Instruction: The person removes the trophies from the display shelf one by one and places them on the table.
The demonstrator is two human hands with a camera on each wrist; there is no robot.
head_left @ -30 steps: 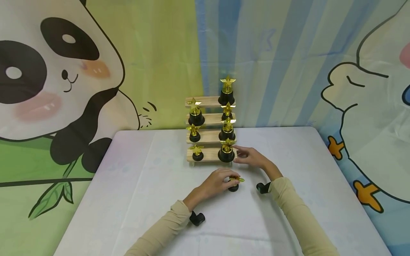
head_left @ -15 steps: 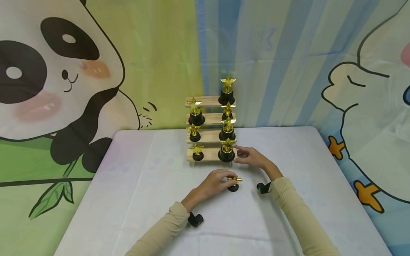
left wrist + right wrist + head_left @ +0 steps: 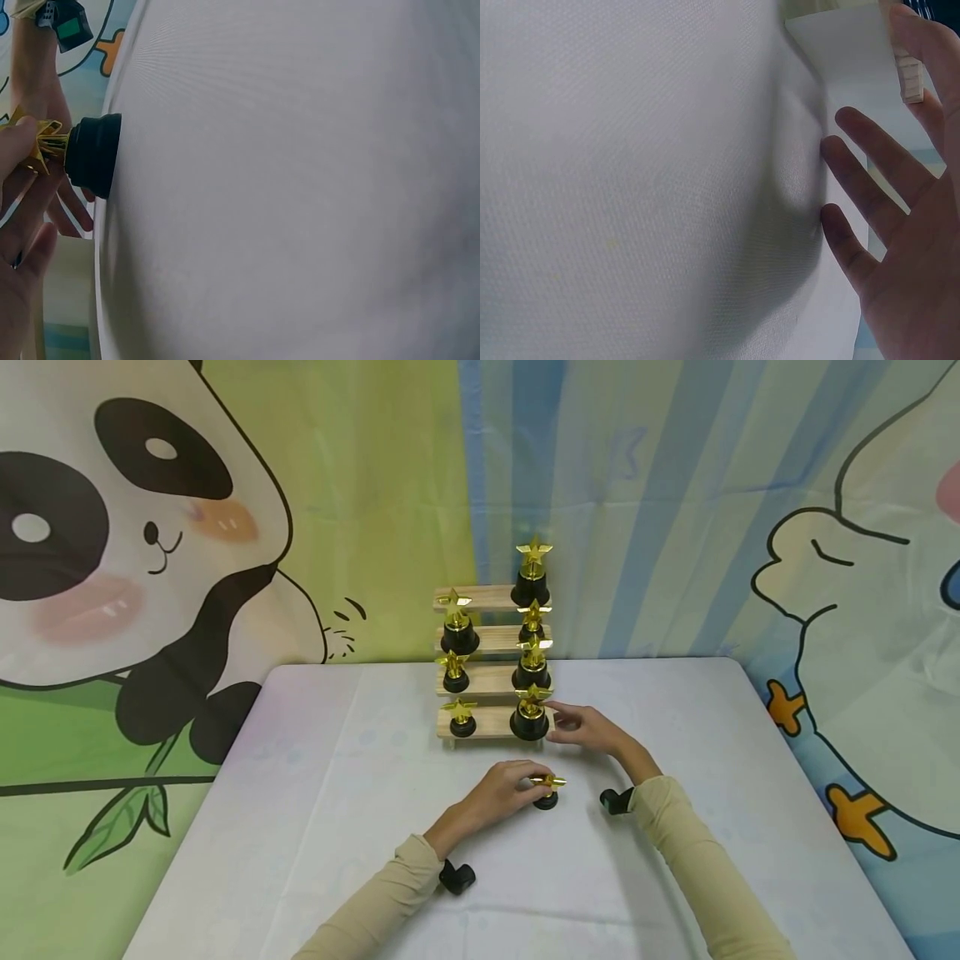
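My left hand pinches the gold star top of a small trophy. In the left wrist view, the trophy's black base stands on the white tabletop, with a thumb over the star. At the right end of the lowest board of a wooden tiered display stand, my right hand grips the edge between thumb and index finger. The right wrist view shows the wood's end between them, the other fingers spread out. A larger star trophy stands on that board beside the right hand.
Several other star trophies stand on the stand's tiers, in a left and a right column. The top tier bears one at its right. White cloth covers the table. A cartoon-printed curtain hangs behind it.
The left hand and the small trophy have shifted slightly left, and its star has turned a little. The right hand and the stand have not moved.
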